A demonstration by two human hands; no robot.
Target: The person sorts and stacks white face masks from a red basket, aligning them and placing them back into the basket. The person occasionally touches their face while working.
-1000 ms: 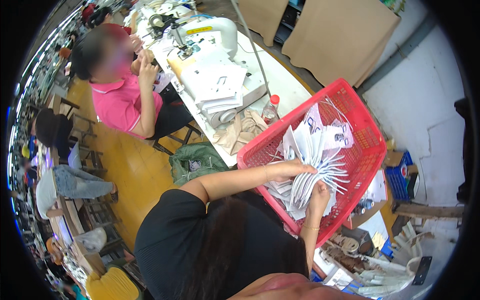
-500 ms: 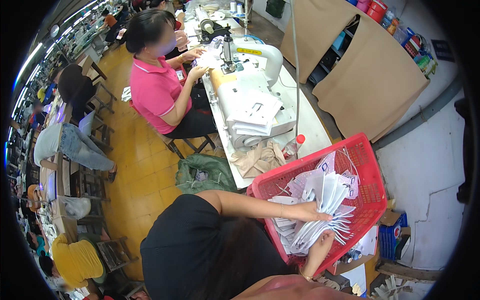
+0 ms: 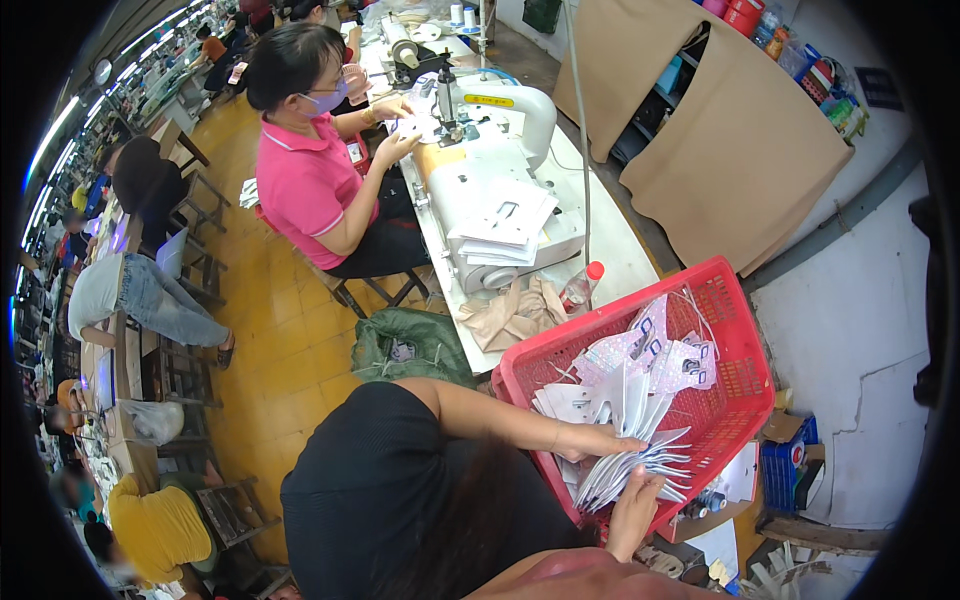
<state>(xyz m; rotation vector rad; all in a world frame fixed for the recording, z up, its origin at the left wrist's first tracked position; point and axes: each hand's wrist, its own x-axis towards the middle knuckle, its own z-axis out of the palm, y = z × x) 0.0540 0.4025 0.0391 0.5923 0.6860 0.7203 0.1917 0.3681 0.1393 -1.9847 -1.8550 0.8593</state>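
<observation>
A fanned bundle of white fabric pieces (image 3: pixel 630 478) is gripped between my two hands over a red plastic basket (image 3: pixel 742 375). My left hand (image 3: pixel 597 441) is closed on the bundle's upper side, its fingertips by the dark-marked edges. At the lower side, my right hand (image 3: pixel 634 503) pinches the edges, thumb up. Beyond the bundle, pink-dotted fabric pieces (image 3: pixel 690 365) with dark outlined marks lie loose in the basket. More white pieces (image 3: pixel 562 402) rest along its left side, partly hidden beneath my left forearm.
Beyond the basket, a sewing machine (image 3: pixel 535 110) stands on a white table, where a co-worker in pink (image 3: pixel 310 185) sits. A bottle with a red cap (image 3: pixel 582 287) and beige cloth (image 3: pixel 510 315) lie by the basket's far rim. On the floor sits a green sack (image 3: pixel 410 345).
Both hands have shifted a little toward me with the bundle. The pink-dotted pieces beyond it show more now. The co-worker's head has turned slightly.
</observation>
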